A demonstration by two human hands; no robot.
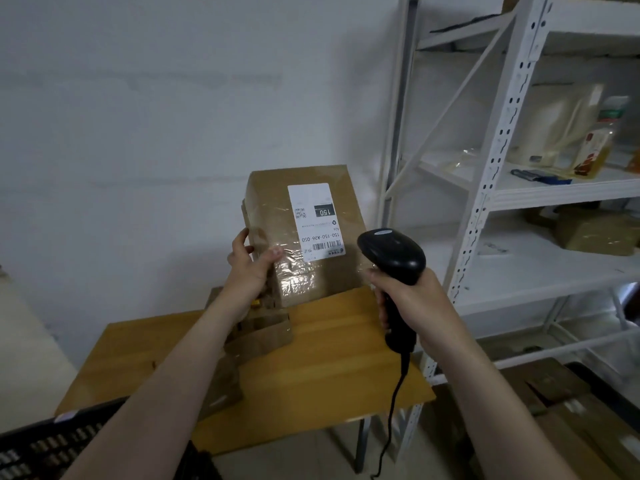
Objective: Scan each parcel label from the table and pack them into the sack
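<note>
Above the table (329, 341), parcel (273, 199) in left hand (247, 263), scanner (391, 251) in right hand (415, 299)

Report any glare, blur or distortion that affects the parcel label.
Head view: the label is evenly lit, its large print readable, its small print soft; the clear tape on the parcel below it shows glare streaks; the shelving uprights lean from wide-angle distortion; the bottle on it is blurred.

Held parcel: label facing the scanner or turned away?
Facing it. The parcel in the left hand shows its white label toward the camera, and the scanner in the right hand points at that face.
</note>
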